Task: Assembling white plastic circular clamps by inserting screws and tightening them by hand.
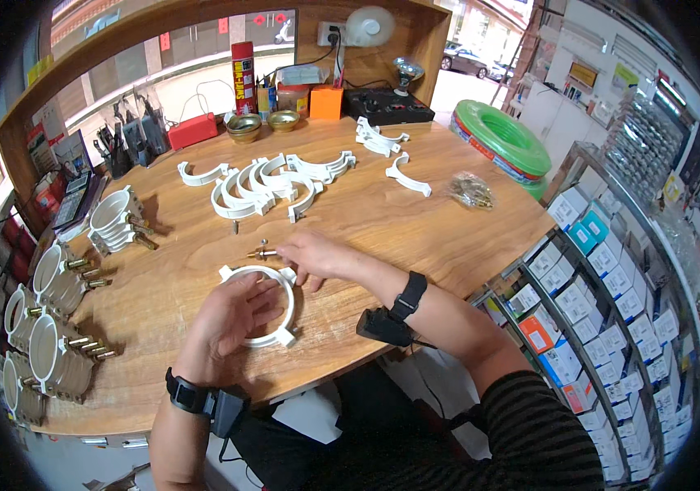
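A round white plastic ring lies on the bench. The left hand holds it with curled fingers; the right hand pinches its top ear.

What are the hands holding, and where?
The left hand holds the white ring clamp by its lower-left rim; the right hand pinches its upper ear beside a brass bolt.

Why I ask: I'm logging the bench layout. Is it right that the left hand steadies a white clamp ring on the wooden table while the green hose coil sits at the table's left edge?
Not quite. The head view shows the green hose coil at the table's right edge. The left hand does steady the white clamp ring.
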`<state>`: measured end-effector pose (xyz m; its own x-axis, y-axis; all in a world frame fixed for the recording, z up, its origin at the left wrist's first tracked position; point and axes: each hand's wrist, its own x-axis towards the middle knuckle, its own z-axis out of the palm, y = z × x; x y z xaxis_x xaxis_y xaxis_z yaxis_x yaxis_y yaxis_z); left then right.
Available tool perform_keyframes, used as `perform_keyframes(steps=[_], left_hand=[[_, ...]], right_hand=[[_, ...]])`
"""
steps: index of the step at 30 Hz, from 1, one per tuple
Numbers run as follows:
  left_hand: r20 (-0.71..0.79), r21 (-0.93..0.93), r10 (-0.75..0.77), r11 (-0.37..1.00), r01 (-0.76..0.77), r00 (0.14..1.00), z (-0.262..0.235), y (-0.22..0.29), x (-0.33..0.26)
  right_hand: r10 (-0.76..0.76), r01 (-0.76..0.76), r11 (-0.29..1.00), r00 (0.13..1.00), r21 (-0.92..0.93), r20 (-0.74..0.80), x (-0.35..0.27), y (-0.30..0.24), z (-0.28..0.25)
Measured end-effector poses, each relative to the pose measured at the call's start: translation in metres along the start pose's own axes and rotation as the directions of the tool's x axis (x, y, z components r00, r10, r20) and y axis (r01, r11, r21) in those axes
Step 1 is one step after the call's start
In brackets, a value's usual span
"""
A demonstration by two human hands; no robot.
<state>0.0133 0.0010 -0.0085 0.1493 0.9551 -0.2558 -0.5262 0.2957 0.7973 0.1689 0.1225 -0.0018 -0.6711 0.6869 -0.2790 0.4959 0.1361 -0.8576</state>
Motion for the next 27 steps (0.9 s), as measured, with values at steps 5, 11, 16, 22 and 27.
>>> perform_keyframes(steps=[5,11,16,22,27], left_hand=[[-0.017,-0.08,0.09,0.993,-0.091,0.996,-0.013,0.004,0.004],[-0.075,0.095,0.297,0.952,-0.29,0.952,0.009,0.011,-0.006],[-0.199,0.285,0.46,0.872,-0.398,0.865,0.007,0.019,-0.01],[-0.153,0.389,0.655,0.728,-0.564,0.74,0.001,0.026,-0.01],[-0.098,0.389,0.686,0.693,-0.607,0.721,0.0,0.025,-0.006]], right_hand=[[-0.11,0.119,0.962,0.993,0.245,-0.047,-0.027,-0.032,0.015],[-0.424,0.446,0.881,0.892,0.159,-0.156,-0.024,-0.047,0.033],[-0.761,0.705,0.648,0.584,-0.288,-0.283,-0.014,-0.049,0.031],[-0.647,0.684,0.728,0.709,0.05,-0.279,-0.022,-0.054,0.008],[-0.645,0.687,0.714,0.721,0.135,-0.254,-0.024,-0.04,-0.002]])
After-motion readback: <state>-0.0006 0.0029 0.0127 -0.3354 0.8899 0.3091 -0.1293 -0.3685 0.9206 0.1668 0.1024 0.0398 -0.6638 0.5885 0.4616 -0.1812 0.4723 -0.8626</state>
